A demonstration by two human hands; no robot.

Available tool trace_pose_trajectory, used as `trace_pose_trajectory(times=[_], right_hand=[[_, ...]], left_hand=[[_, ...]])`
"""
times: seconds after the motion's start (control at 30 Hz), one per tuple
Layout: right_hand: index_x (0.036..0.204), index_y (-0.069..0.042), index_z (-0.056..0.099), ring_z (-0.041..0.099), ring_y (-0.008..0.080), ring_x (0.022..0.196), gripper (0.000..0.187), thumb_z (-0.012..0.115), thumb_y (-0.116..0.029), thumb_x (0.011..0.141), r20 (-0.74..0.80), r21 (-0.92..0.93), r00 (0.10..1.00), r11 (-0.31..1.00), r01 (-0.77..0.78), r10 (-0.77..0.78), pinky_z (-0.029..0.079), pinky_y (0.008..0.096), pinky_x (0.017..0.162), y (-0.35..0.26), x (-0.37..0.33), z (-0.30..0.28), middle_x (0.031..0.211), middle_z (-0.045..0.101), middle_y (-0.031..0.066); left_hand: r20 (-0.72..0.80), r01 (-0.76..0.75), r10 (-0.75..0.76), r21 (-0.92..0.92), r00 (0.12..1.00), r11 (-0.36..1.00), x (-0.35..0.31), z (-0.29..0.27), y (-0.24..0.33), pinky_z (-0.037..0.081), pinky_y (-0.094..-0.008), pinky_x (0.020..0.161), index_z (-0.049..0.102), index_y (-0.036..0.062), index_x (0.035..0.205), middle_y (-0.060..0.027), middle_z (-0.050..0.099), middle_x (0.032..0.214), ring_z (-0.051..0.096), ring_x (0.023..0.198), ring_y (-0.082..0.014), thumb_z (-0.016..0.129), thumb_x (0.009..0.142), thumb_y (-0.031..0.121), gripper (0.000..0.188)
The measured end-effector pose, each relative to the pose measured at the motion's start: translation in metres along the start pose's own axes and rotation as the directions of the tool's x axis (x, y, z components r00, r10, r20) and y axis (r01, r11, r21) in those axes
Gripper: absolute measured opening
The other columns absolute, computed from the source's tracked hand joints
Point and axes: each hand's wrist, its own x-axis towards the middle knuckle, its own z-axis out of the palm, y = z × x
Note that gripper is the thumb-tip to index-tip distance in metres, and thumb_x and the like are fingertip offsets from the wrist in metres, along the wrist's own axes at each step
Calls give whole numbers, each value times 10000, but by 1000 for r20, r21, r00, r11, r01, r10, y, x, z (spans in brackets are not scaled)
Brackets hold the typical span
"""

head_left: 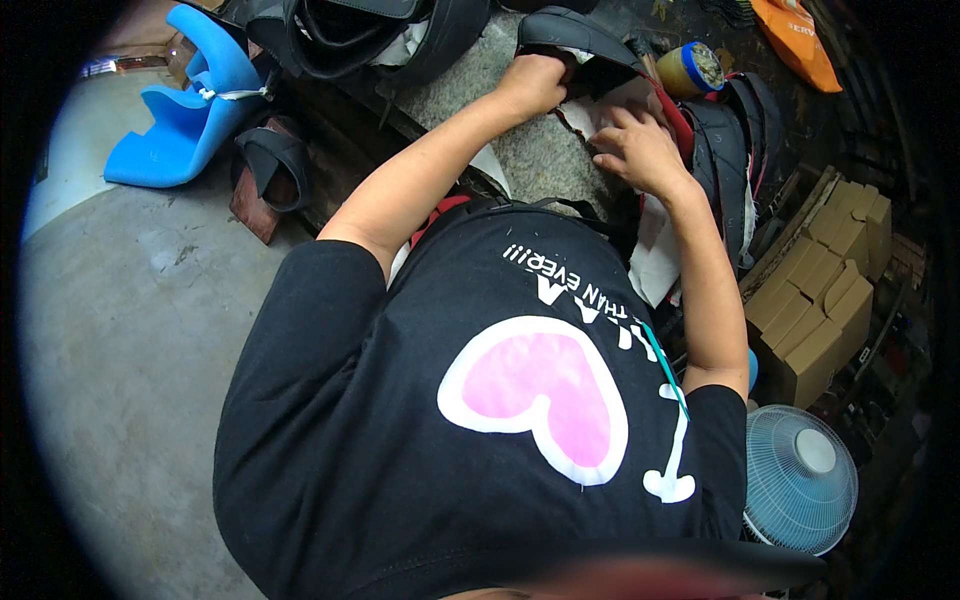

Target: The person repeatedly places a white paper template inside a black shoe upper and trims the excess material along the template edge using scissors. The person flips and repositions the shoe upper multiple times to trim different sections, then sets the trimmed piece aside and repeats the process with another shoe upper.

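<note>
My left hand (535, 88) is closed on the near edge of a black curved panel (580, 35), with the fingertips tucked under it. Pale lining (622, 100) shows on the panel's underside, with a red edge along the right. My right hand (640, 150) lies on this lining, fingers spread and bent, and grips nothing that I can see. Beneath both hands is a grey, rough-looking work surface (540, 150). Right of my right hand stand several similar black curved panels (715, 150), with a pale sheet (655, 250) hanging near them.
A jar with a blue rim (690, 70) stands just beyond my right hand. More black pieces (340, 40) lie at the far left. A blue moulded form (185, 125) is tied with white cord. Cardboard boxes (820, 290) and a fan (800, 480) stand at the right.
</note>
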Motion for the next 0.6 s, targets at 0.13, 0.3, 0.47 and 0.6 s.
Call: trace_pose_trajectory(times=[0.13, 0.3, 0.47, 0.6], right_hand=[[1095, -152, 667, 526, 356, 1175, 307, 697, -280, 818, 61, 57, 997, 997, 45, -49, 443, 438, 982, 3, 1, -2, 1195, 619, 56], [1117, -122, 634, 589, 345, 1074, 313, 678, -245, 832, 113, 274, 994, 961, -31, 0, 464, 440, 909, 8, 10, -7, 1078, 663, 116], [1122, -111, 619, 609, 353, 1026, 307, 659, -243, 847, 47, 233, 999, 972, -34, 24, 473, 447, 872, 5, 10, -5, 1072, 669, 126], [1136, -105, 607, 613, 360, 1020, 321, 649, -261, 859, 89, 260, 991, 958, -123, 104, 480, 451, 862, 7, 10, -5, 1084, 666, 132]], left_hand=[[-12, -170, 169, -67, 986, 983, -4, 4, -3, 515, -473, 782, 684, 110, 1037, -188, 674, 964, 646, 901, -375, 598, 787, 126, 264], [123, -283, 291, -81, 949, 956, -15, -6, -10, 516, -462, 786, 689, 123, 1021, -165, 684, 946, 654, 882, -350, 623, 802, 148, 231], [15, -381, 381, -38, 924, 924, -19, -8, -8, 509, -443, 775, 701, 108, 964, -133, 661, 955, 636, 903, -345, 671, 810, 192, 178], [122, -261, 282, -167, 952, 951, -17, -11, -11, 499, -456, 778, 699, 94, 938, -118, 638, 981, 618, 912, -364, 663, 804, 185, 166]])
